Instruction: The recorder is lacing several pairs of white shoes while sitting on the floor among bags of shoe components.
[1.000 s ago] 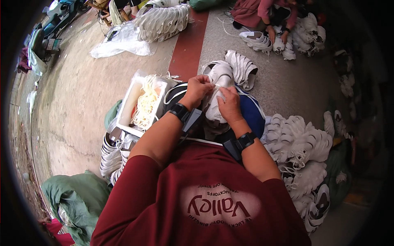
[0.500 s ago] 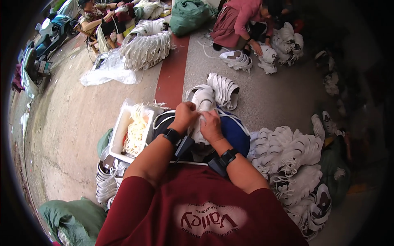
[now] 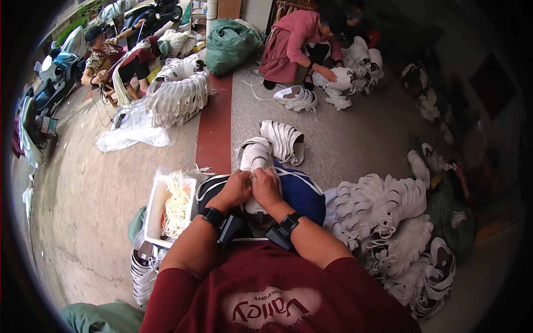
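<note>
Beyond a maroon shirt [image 3: 277, 272], left of a shoe heap [image 3: 386, 205], a white shoe [image 3: 255, 153] is touched by the left hand [image 3: 236, 187] and right hand [image 3: 266, 187], fingers curled; whether anything is pinched cannot be told. Probably light and soft, the shoe is best held by its edges.

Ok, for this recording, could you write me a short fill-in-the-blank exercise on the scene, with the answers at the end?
1. The left hand and right hand are on a shoe upper whose main colour is ____.
2. The box of pale laces stands to the ____ of both hands.
3. The large nearby heap of uppers lies on the person's ____ side.
4. The big sack by the far end of the red floor stripe has the colour ____.

Missing words: white; left; right; green.
</note>
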### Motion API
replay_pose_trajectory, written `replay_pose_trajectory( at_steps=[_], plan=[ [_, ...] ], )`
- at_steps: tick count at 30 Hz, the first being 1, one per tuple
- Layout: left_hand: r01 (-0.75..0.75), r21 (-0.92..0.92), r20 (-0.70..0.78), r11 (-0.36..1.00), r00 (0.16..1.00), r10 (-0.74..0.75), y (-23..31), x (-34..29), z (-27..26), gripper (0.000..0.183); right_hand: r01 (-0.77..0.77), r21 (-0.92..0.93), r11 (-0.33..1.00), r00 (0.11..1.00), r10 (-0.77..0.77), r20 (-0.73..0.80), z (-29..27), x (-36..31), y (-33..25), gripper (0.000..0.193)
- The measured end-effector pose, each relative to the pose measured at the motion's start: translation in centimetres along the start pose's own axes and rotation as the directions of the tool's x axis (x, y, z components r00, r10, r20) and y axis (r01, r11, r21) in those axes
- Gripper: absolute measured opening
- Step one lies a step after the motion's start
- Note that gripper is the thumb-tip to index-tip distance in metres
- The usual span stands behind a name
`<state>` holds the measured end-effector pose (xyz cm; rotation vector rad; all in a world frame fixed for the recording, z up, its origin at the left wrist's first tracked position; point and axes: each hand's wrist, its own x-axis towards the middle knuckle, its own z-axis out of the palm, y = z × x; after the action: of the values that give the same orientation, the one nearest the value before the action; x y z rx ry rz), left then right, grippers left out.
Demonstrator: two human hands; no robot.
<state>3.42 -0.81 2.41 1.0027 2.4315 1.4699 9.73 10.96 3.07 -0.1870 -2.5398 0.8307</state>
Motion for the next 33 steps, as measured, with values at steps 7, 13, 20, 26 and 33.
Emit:
replay_pose_trajectory(
  at_steps=[7, 13, 20, 26, 33],
  plan=[
    [0.052, 0.342, 0.044, 0.938, 0.996, -0.072, -0.5, 0.9, 1.2, 0.018, 0.077, -0.107, 0.991, 0.997, -0.074, 0.036, 0.5, 0.3, 0.7, 0.007],
    [0.226, -0.167, 0.123, 0.96, 0.971, -0.207, -1.5, 1.1, 0.0, 0.019, 0.091, -0.187, 0.978, 0.986, -0.063, 0.153, -0.8, 1.0, 0.6, 0.018],
    [0.444, -0.528, 0.268, 0.724, 0.896, -0.354, -0.1, -0.5, -0.9, 0.021, 0.161, -0.204, 0.966, 0.973, -0.121, 0.197, -0.7, 0.3, 0.4, 0.02],
    [0.395, -0.467, 0.117, 0.791, 0.914, -0.388, 0.1, -1.4, -0.3, 0.017, 0.232, -0.178, 0.956, 0.952, -0.185, 0.244, -1.1, 0.4, 0.0, 0.012],
    [0.376, -0.288, -0.002, 0.881, 0.919, -0.393, -0.2, -0.5, 0.3, 0.008, 0.398, -0.184, 0.899, 0.85, -0.286, 0.442, -3.0, 1.7, -0.5, 0.015]
  ],
)
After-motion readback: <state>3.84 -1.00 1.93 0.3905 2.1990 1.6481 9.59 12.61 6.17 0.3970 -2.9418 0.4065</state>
